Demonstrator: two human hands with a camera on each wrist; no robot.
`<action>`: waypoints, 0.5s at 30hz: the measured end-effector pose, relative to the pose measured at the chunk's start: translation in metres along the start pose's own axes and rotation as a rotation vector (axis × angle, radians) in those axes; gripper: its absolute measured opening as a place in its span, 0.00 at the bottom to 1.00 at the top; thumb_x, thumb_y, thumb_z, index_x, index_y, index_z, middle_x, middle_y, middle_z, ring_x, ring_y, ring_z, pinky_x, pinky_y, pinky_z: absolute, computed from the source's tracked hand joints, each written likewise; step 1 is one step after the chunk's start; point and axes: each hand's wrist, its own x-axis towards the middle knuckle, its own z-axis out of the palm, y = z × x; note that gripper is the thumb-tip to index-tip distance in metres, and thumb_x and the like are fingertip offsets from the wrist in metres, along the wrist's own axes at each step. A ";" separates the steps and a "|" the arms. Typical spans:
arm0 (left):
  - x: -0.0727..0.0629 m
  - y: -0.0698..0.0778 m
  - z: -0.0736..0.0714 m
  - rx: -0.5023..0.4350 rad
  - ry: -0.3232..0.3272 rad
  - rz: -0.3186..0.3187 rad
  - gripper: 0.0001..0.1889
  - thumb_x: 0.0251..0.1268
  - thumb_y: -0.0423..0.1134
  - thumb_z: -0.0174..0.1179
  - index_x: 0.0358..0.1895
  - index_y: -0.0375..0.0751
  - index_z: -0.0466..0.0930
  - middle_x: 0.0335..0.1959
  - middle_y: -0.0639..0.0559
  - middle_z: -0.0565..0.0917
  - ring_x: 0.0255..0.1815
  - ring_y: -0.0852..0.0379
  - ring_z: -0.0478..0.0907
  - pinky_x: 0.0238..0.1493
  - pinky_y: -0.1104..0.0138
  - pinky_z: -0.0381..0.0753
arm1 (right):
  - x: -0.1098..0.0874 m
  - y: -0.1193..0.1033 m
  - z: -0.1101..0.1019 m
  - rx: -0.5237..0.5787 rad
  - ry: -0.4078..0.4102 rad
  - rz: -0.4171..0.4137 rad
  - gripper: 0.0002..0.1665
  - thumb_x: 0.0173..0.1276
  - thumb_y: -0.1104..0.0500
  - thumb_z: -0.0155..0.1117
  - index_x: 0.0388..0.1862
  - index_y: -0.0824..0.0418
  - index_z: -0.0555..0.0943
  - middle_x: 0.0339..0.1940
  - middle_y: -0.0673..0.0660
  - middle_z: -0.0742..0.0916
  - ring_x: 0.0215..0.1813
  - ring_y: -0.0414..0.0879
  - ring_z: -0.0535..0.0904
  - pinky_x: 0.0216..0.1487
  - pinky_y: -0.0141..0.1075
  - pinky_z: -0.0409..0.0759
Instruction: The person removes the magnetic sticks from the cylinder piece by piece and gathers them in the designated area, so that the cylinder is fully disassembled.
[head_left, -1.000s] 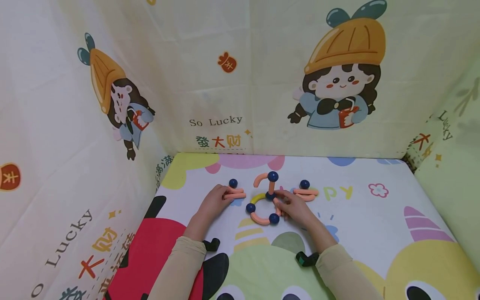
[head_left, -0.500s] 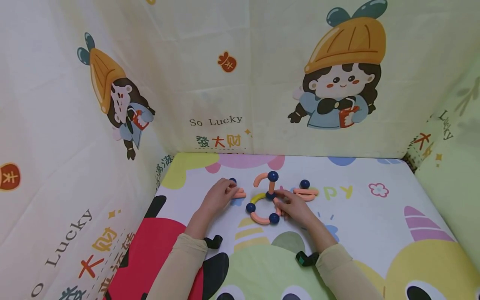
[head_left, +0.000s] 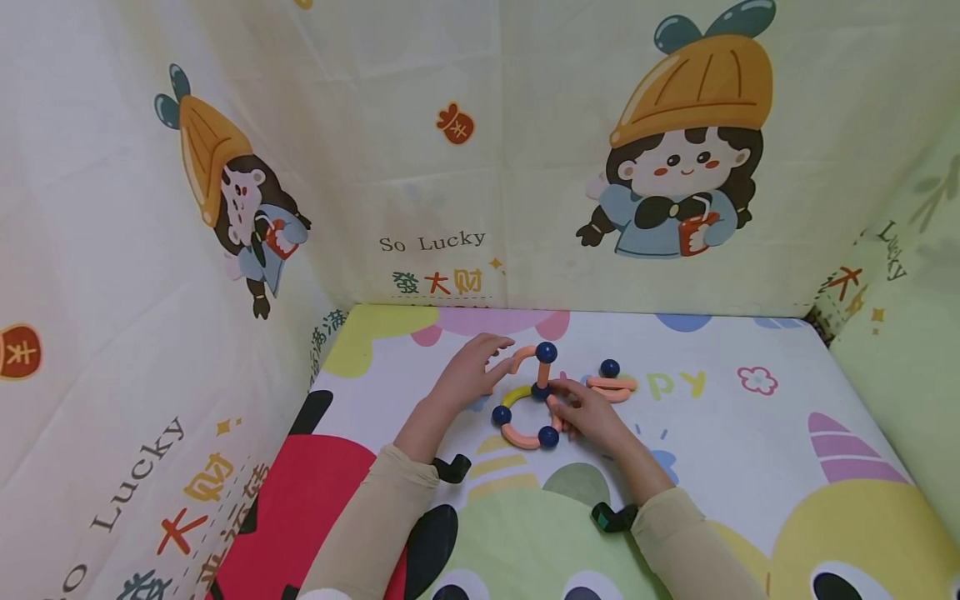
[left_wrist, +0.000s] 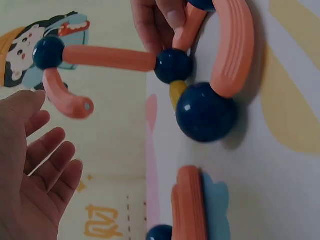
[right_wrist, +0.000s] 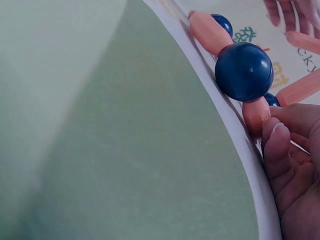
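Note:
A ring of orange curved rods, a yellow curved rod (head_left: 514, 395) and dark blue balls lies on the table. From its far ball (left_wrist: 174, 65) rises a straight orange rod (left_wrist: 110, 58), topped by another blue ball (head_left: 546, 352). A curved orange rod (left_wrist: 67, 101) hangs off that top ball, its other end free. My left hand (head_left: 467, 371) is beside this hanging rod, fingers spread and thumb near it, holding nothing. With thumb and fingers, my right hand (head_left: 592, 414) pinches the ring's right-hand curved rod (right_wrist: 256, 117).
Orange rods (left_wrist: 190, 205) and a blue ball (left_wrist: 160, 233) lie left of the ring, hidden behind my left hand in the head view. To the right are more orange rods (head_left: 611, 388) and a blue ball (head_left: 610, 367). A printed cloth wall (head_left: 540, 275) stands behind.
My left hand has left the loose rods on the left, moving right and away from me to the hanging curved rod, its fingers opening out. The right hand stays on the ring.

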 end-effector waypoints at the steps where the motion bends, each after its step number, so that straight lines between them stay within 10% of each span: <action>1: 0.002 0.004 0.000 0.011 -0.003 0.015 0.27 0.72 0.61 0.52 0.69 0.56 0.71 0.65 0.55 0.74 0.60 0.53 0.76 0.59 0.58 0.79 | 0.000 0.001 0.000 0.000 0.002 -0.001 0.28 0.72 0.47 0.62 0.70 0.43 0.72 0.50 0.57 0.84 0.25 0.49 0.79 0.30 0.38 0.80; 15: 0.016 0.021 0.015 0.247 0.035 0.193 0.22 0.76 0.49 0.52 0.70 0.60 0.69 0.55 0.58 0.78 0.54 0.58 0.74 0.58 0.65 0.79 | -0.003 -0.002 0.000 0.009 0.005 0.005 0.28 0.71 0.47 0.63 0.70 0.43 0.72 0.33 0.57 0.83 0.24 0.50 0.78 0.28 0.39 0.80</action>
